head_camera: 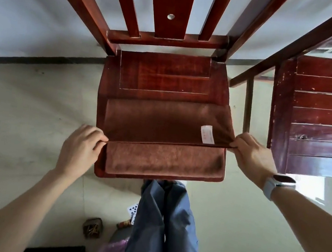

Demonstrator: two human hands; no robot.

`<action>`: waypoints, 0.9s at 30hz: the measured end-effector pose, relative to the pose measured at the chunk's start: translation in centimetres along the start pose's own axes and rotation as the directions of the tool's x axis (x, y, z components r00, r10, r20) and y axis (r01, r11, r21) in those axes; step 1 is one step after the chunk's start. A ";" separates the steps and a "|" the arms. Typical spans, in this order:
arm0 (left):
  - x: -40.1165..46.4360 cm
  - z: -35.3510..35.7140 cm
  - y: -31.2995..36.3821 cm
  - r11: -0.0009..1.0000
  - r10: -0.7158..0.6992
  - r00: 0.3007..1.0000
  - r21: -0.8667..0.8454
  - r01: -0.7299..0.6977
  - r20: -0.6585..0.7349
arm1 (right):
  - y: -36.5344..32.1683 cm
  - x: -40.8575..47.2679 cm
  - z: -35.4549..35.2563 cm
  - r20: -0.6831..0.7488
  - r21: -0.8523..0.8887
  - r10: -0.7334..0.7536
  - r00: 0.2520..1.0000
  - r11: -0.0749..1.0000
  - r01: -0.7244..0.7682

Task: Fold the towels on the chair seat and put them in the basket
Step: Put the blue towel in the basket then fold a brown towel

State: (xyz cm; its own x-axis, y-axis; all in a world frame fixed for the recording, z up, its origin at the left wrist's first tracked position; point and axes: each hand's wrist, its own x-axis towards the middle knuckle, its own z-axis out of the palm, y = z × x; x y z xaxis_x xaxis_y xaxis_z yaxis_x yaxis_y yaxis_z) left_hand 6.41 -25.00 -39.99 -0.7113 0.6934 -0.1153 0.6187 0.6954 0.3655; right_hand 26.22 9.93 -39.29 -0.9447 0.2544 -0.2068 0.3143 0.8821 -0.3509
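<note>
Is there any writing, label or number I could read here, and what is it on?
White tag on the brown towel: faint print, too blurred to read.
Playing cards on the floor: spade pips show, no readable number.
Watch on the right wrist: screen dark, no text.
Nothing else carries writing.

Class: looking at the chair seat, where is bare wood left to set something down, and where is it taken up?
Bare: the seat's rear panel, between backrest rail and towel. Crowded: the front half, under the towel pinched by left hand and right hand.
</note>
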 end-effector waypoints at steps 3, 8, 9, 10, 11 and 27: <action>-2.8 1.4 0.2 1.000 -0.014 1.000 -0.001 0.014 0.017 | -0.2 -2.3 1.0 0.024 -0.004 0.006 1.000 1.000 -0.006; -5.9 2.9 0.6 0.998 0.043 0.997 0.048 -0.046 0.059 | -0.2 -5.3 2.2 0.045 -0.029 -0.010 0.999 1.000 0.011; -6.3 3.2 0.6 0.997 0.040 0.997 0.057 -0.044 0.070 | -0.2 -5.7 2.4 0.046 -0.036 -0.007 0.999 0.999 0.009; -6.7 3.5 0.6 0.997 0.029 0.996 0.063 -0.034 0.082 | -0.3 -5.9 2.7 0.046 -0.045 -0.004 0.999 0.999 0.006; -6.8 3.9 0.6 0.997 0.017 0.996 0.068 -0.023 0.093 | -0.3 -6.1 3.0 0.044 -0.056 -0.003 0.999 0.998 0.005; -7.9 6.8 0.5 0.996 -0.034 0.992 0.084 0.023 0.124 | 0.5 -6.9 6.8 0.018 -0.201 -0.114 0.993 0.973 0.115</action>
State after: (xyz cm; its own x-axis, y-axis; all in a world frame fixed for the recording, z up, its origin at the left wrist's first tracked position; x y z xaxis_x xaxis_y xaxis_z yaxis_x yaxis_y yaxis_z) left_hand 14.61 -28.89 -45.22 -0.6848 0.6876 -0.2414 0.6277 0.7249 0.2840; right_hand 33.58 5.92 -44.24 -0.9724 0.1452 -0.1824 0.1785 0.9670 -0.1816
